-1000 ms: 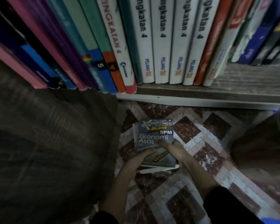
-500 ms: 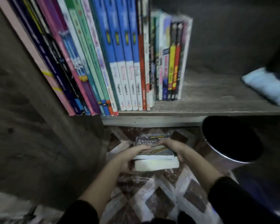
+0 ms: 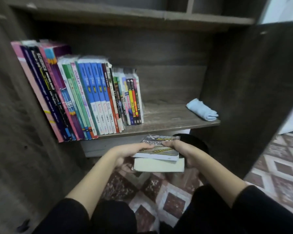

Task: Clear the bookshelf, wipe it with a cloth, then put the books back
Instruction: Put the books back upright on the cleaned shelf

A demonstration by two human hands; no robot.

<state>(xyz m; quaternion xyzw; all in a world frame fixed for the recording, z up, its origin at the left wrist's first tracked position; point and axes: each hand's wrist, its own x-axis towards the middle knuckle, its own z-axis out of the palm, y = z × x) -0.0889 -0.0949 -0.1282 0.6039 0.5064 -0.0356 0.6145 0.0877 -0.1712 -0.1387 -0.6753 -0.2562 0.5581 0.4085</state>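
A wooden bookshelf [image 3: 167,119] carries a row of books [image 3: 91,98] at its left end; below its front edge a stack of two books [image 3: 159,163] is clasped between the left hand [image 3: 125,154] and right hand [image 3: 181,152], fingers curled round it; a folded blue cloth [image 3: 201,109] lies at its right front corner

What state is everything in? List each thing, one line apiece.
Stack of two books: held flat below the shelf, Ekonomi Asas on top.
Left hand: grips the stack's left end.
Right hand: grips the stack's right end.
Row of books: standing spine-out at the shelf's left.
Blue cloth: folded, lying at the shelf's right end.
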